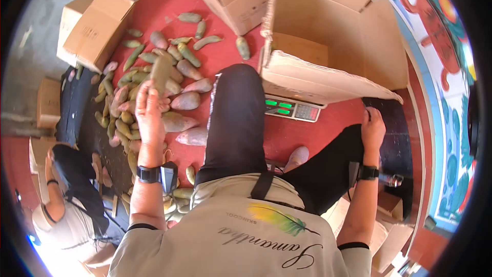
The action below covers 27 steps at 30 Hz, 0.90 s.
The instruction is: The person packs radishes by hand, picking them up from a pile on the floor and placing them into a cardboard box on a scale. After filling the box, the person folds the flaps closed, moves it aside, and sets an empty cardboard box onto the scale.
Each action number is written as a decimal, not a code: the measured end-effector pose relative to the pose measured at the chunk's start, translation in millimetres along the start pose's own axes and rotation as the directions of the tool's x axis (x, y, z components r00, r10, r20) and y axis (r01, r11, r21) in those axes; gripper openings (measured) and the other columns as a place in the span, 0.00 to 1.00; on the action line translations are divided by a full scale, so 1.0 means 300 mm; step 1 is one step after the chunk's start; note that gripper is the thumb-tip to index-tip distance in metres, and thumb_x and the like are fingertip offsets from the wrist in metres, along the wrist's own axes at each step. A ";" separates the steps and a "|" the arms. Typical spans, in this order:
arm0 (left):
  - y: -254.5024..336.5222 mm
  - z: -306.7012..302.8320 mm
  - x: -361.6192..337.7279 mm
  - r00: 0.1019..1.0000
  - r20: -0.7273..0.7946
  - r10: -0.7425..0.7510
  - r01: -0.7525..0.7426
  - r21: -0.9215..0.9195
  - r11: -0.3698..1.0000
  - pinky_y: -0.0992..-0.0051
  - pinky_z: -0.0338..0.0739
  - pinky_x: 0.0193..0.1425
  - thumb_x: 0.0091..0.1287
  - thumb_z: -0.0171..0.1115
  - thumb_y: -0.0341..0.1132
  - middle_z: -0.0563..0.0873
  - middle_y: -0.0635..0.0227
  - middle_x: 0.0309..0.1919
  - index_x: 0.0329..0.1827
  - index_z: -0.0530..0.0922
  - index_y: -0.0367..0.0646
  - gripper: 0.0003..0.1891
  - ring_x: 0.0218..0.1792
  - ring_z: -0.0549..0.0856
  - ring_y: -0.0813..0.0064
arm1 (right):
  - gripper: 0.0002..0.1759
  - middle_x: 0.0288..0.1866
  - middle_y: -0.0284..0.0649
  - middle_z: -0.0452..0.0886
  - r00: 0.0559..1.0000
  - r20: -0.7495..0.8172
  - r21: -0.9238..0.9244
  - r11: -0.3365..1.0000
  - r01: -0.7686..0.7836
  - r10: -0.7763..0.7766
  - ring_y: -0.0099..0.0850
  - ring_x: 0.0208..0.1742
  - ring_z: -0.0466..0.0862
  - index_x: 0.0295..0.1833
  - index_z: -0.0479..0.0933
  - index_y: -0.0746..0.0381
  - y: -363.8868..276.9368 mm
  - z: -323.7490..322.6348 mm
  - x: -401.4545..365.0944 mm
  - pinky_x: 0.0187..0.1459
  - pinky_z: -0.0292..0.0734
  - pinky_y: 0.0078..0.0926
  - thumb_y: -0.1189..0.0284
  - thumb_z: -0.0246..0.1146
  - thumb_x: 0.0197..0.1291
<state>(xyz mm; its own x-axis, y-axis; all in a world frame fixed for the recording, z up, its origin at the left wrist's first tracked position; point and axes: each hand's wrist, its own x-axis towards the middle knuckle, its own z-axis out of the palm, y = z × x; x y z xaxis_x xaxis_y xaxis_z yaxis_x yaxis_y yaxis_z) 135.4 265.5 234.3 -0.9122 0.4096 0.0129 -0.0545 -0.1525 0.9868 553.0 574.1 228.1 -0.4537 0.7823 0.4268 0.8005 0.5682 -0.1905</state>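
The person's left hand [149, 103] is closed around a long, dull-green, blurred vegetable [162, 74], gripping its lower end between thumb and fingers, with the rest of it pointing away from the palm. Below and around this hand, on red flooring [230, 46], spreads a heap of plump, tapering green and pinkish-purple vegetables [185, 101]; some lie just beyond the fingertips, others run back beside the forearm. Farther ahead of the hand and to its left is a brown cardboard carton [97, 30], and ahead to its right stands another brown carton with raised flaps [245, 1]. The right hand [373, 129] is well apart from the left, near the right knee, its fingers bent inward; whether they pinch anything cannot be told. Ahead of it and to its left is a large, open brown cardboard box [328, 72], with a smaller brown cardboard piece [300, 51] visible inside. At the box's near edge, to the left of the right hand, shows a pale scale with green lit digits and a grey keypad [306, 112]. Behind the left hand and farther to its left is another person in a pale top and dark trousers [69, 220], partly cut off by the dark rim of the view.
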 end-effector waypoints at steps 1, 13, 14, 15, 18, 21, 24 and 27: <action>0.043 0.046 0.009 0.997 0.057 0.055 -0.053 -0.048 0.997 0.81 0.73 0.36 0.66 0.55 0.34 0.80 0.69 0.38 0.54 0.72 0.46 0.14 0.31 0.78 0.81 | 0.06 0.34 0.46 0.78 1.000 -0.019 0.017 1.000 0.001 0.000 0.47 0.35 0.78 0.37 0.75 0.62 -0.005 -0.004 0.000 0.35 0.74 0.38 0.73 0.56 0.56; 0.344 0.567 -0.029 0.802 0.486 0.348 -0.325 -0.135 0.936 0.76 0.75 0.45 0.67 0.51 0.32 0.78 0.68 0.44 0.55 0.72 0.42 0.14 0.40 0.79 0.79 | 0.05 0.33 0.45 0.78 0.990 -0.115 0.108 0.991 -0.073 0.085 0.46 0.33 0.78 0.34 0.76 0.63 0.028 -0.004 -0.024 0.35 0.74 0.37 0.74 0.57 0.55; 0.349 0.600 -0.036 0.794 0.513 0.324 -0.344 -0.059 0.937 0.77 0.75 0.45 0.68 0.51 0.32 0.79 0.70 0.41 0.55 0.72 0.43 0.14 0.39 0.79 0.81 | 0.05 0.33 0.45 0.78 0.990 -0.114 0.109 0.991 -0.072 0.085 0.46 0.33 0.78 0.34 0.76 0.63 0.031 -0.003 -0.023 0.35 0.74 0.37 0.74 0.58 0.54; 0.349 0.630 -0.042 0.783 0.536 0.316 -0.353 -0.036 0.935 0.80 0.74 0.44 0.67 0.51 0.32 0.80 0.73 0.38 0.53 0.74 0.44 0.13 0.37 0.78 0.84 | 0.05 0.33 0.45 0.78 0.990 -0.112 0.111 0.991 -0.071 0.083 0.45 0.34 0.78 0.34 0.76 0.63 0.032 -0.004 -0.025 0.35 0.74 0.37 0.74 0.58 0.54; 0.321 0.693 -0.019 0.694 0.631 0.347 -0.466 0.026 0.885 0.82 0.72 0.44 0.67 0.51 0.30 0.79 0.75 0.38 0.50 0.77 0.44 0.11 0.38 0.78 0.83 | 0.05 0.33 0.45 0.78 0.989 -0.098 0.134 0.986 -0.097 0.110 0.45 0.34 0.78 0.34 0.76 0.63 0.030 -0.006 -0.024 0.35 0.74 0.37 0.74 0.57 0.54; 0.275 0.753 0.011 0.565 0.674 0.476 -0.682 0.057 0.729 0.80 0.72 0.45 0.64 0.51 0.25 0.81 0.72 0.38 0.44 0.79 0.44 0.10 0.40 0.79 0.79 | 0.05 0.34 0.45 0.78 0.990 -0.091 0.129 0.987 -0.100 0.112 0.45 0.34 0.79 0.34 0.76 0.63 0.033 -0.003 -0.018 0.35 0.74 0.37 0.74 0.57 0.54; 0.253 0.785 -0.011 0.450 0.730 0.514 -0.801 0.076 0.594 0.74 0.74 0.45 0.60 0.52 0.21 0.81 0.64 0.38 0.40 0.80 0.45 0.11 0.39 0.80 0.69 | 0.05 0.34 0.46 0.78 0.988 -0.097 0.141 0.984 -0.104 0.119 0.45 0.34 0.79 0.35 0.76 0.64 0.033 0.000 -0.016 0.36 0.74 0.37 0.74 0.57 0.54; 0.246 0.787 -0.023 0.450 0.807 0.382 -0.837 0.233 0.495 0.75 0.73 0.50 0.60 0.52 0.21 0.81 0.64 0.38 0.41 0.79 0.40 0.11 0.42 0.80 0.71 | 0.05 0.34 0.46 0.78 0.988 -0.077 0.134 0.983 -0.123 0.134 0.45 0.35 0.79 0.35 0.76 0.64 0.023 -0.007 -0.012 0.37 0.73 0.37 0.74 0.57 0.55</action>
<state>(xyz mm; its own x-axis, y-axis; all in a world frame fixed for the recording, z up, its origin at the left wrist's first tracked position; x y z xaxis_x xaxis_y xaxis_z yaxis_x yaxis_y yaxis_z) 233.5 463.9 345.1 -0.1034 0.8521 0.5130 0.8313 -0.2092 0.5149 561.0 574.6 227.1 -0.3107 0.8292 0.4646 0.7903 0.4970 -0.3585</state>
